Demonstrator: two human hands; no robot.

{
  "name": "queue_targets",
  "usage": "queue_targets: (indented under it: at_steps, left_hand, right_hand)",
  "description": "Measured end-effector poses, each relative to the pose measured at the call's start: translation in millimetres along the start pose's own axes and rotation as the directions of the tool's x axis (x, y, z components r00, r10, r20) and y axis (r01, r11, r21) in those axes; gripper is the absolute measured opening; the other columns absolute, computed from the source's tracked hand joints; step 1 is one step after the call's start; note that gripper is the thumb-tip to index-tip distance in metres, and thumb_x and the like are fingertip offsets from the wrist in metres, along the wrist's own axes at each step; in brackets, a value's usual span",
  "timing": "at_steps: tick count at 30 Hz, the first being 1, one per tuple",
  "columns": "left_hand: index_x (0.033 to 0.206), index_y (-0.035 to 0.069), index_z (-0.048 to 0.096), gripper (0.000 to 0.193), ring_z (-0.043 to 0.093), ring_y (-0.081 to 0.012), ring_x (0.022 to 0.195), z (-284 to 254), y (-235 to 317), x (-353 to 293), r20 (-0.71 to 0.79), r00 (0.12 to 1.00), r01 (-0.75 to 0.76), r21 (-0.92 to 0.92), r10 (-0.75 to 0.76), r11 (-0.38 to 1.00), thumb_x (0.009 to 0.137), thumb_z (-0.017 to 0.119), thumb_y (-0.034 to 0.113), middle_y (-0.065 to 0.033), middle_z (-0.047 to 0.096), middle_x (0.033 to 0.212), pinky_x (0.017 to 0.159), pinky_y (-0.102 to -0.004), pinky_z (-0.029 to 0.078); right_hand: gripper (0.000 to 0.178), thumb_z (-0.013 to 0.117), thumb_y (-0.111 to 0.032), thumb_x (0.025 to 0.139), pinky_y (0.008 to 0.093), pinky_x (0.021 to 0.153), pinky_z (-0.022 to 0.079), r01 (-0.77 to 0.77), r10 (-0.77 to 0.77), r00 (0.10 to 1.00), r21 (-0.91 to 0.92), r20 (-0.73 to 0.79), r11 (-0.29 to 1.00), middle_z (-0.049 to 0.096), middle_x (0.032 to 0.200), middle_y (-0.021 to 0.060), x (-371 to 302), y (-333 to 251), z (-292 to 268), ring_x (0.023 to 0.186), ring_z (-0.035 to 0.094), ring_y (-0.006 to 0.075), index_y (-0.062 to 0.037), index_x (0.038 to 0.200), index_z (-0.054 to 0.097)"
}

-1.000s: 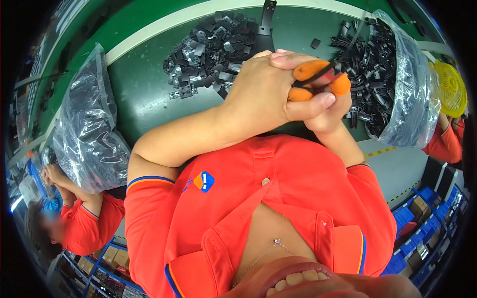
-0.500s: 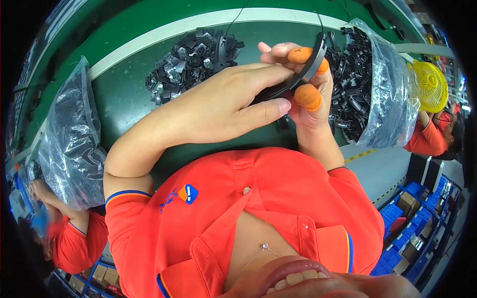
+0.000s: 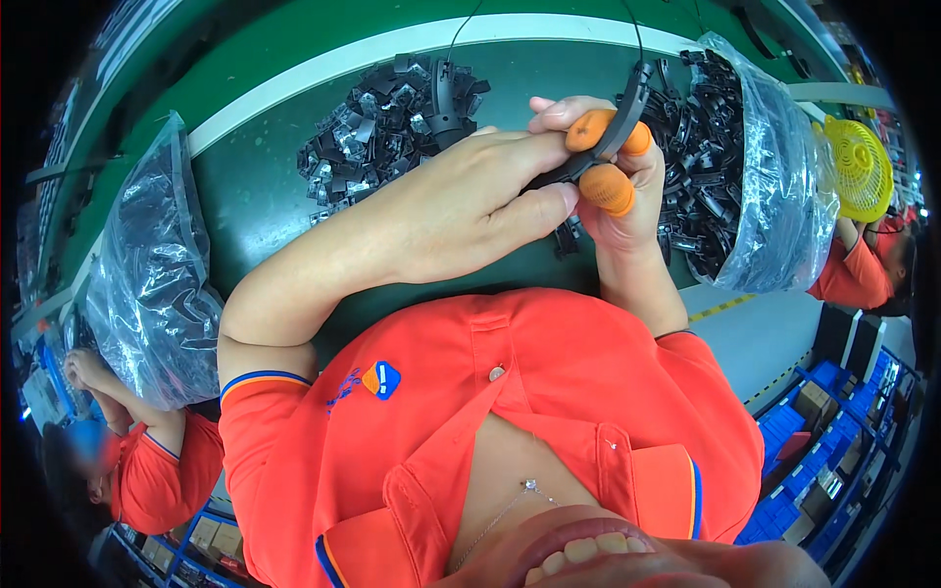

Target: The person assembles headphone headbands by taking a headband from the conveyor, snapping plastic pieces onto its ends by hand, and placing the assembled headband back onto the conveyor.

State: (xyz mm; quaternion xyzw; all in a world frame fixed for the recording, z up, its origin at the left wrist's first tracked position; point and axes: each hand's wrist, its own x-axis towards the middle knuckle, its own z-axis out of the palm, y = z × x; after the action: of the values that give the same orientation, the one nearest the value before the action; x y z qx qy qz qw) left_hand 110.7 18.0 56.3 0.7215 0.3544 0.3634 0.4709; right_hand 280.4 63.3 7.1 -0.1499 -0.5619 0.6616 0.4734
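A black curved band (image 3: pixel 627 110), like a headset's headband, is held in front of my chest. My right hand (image 3: pixel 627 201), with orange finger cots on several fingertips, grips its right-hand curve between thumb and fingers. My left hand (image 3: pixel 480 201) pinches its lower middle with thumb and fingers, which partly cover it. Beyond the left hand's knuckles stands a black upright arm (image 3: pixel 444 103) with a thin cable; it looks like the band's other end, but the join is hidden. Another thin cable rises from the right end.
A heap of small black plastic parts (image 3: pixel 358 142) lies on the green table (image 3: pixel 250 201). At right, a clear bag (image 3: pixel 784 186) spills more black parts; another plastic bag (image 3: pixel 152 274) sits at left. Co-workers sit on both sides, a yellow fan (image 3: pixel 855 169) at far right.
The band has turned a little in my hands, and its left arm shows more. Both hands keep their grip. The whole view has shifted slightly.
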Motion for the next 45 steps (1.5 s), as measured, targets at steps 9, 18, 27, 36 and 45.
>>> queue_targets:
  at_steps: [9,18,27,36,45]
  left_hand:
    - [0.084,-0.002,0.056,0.023,0.053,-0.0340,0.069,-1.8,-3.8,-7.8,-0.020,0.994,-0.105,0.119,0.108,0.987,0.081,0.050,0.020,-0.0175,0.053,0.071,0.062,-0.0396,0.042]
    - [0.102,0.000,0.051,0.028,0.053,-0.0349,0.077,-15.3,-10.1,7.5,0.130,0.980,-0.182,0.272,0.151,0.945,0.079,0.054,0.016,-0.0180,0.056,0.083,0.074,-0.0411,0.041]
    - [0.114,0.010,0.053,0.041,0.045,-0.0250,0.115,-87.2,-88.9,139.1,0.057,0.903,-0.165,0.961,0.425,0.222,0.074,0.050,0.003,-0.0126,0.053,0.116,0.101,-0.0384,0.031]
    - [0.122,0.013,0.049,0.048,0.040,-0.0266,0.121,-214.1,-245.8,188.2,-0.443,0.853,0.425,0.897,0.276,0.125,0.075,0.049,0.005,-0.0132,0.047,0.126,0.101,-0.0384,0.033]
    - [0.105,0.012,0.061,0.032,0.048,-0.0321,0.111,-252.3,-221.1,126.0,-0.404,0.899,0.386,0.913,0.168,0.132,0.078,0.045,0.007,-0.0148,0.050,0.121,0.094,-0.0393,0.040]
  right_hand:
    - [0.034,0.073,-0.019,0.069,0.0436,0.097,0.035,0.215,-0.199,0.947,-0.039,0.254,0.976,0.063,0.095,0.0175,10.9,-8.4,-0.2,0.092,0.061,0.0281,0.0046,0.092,0.062]
    - [0.038,0.068,-0.019,0.077,0.0434,0.096,0.036,0.156,-0.131,0.972,-0.117,0.193,0.981,0.057,0.109,0.0182,8.6,-8.3,-6.0,0.100,0.056,0.0293,-0.0002,0.107,0.056]
    - [0.042,0.052,-0.011,0.088,0.0282,0.085,0.041,0.058,-0.122,0.777,-0.123,-0.617,0.991,0.051,0.113,0.0111,10.2,8.6,-24.9,0.090,0.054,0.0150,0.0017,0.126,0.040]
    - [0.036,0.052,-0.005,0.087,0.0240,0.072,0.042,0.034,-0.072,0.832,-0.079,-0.550,0.996,0.057,0.099,0.0056,7.2,14.5,-35.7,0.076,0.052,0.0117,-0.0010,0.122,0.047]
    - [0.034,0.054,-0.004,0.086,0.0207,0.068,0.041,0.126,-0.171,0.714,-0.116,-0.679,0.985,0.058,0.095,0.0065,13.5,-5.2,-68.0,0.072,0.051,0.0097,0.0011,0.119,0.049]
